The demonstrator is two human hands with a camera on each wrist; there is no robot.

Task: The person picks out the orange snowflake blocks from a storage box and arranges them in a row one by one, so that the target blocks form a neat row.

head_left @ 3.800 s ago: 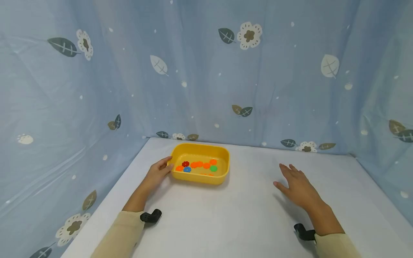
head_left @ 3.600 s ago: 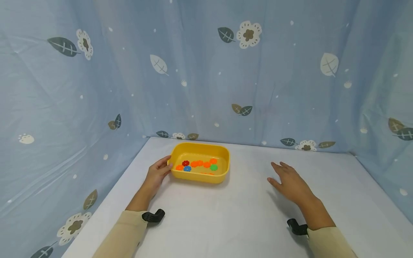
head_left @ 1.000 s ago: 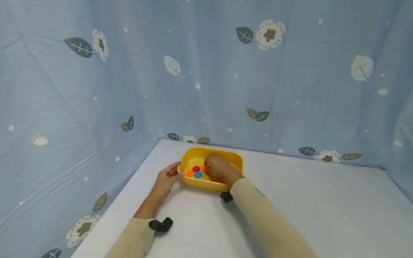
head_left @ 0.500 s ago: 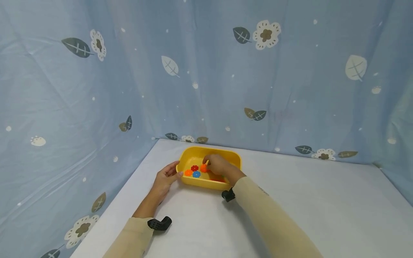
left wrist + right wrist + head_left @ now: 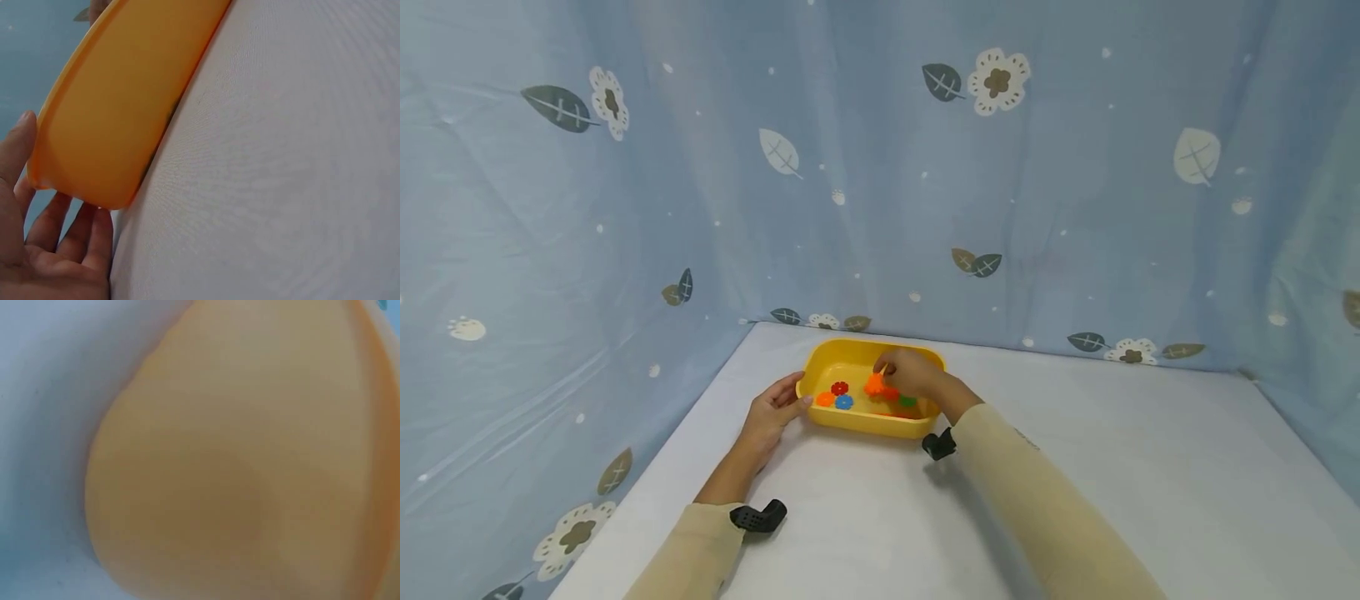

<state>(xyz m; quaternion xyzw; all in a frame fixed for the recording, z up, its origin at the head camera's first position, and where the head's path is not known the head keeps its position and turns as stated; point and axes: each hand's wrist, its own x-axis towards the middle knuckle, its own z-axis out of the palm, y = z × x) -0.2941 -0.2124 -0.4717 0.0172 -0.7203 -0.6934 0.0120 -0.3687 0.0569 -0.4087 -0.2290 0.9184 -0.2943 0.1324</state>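
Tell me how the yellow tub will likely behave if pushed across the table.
The yellow tub would probably keep its shape: its smooth walls look moulded and show no sag where the left hand holds one end. Being wide and low, it seems unlikely to tip. It may feel light, since the contents in view are small flower-shaped pieces.

Right hand (image 5: 913, 372) now in yellow tray (image 5: 865, 424), orange piece (image 5: 874, 385) between fingers (image 5: 884, 359).

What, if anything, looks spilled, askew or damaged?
Nothing stands out: the yellow tray stands upright on the table, the red piece and blue piece lie inside it, and no spill or crack shows. The right wrist view is blurred.
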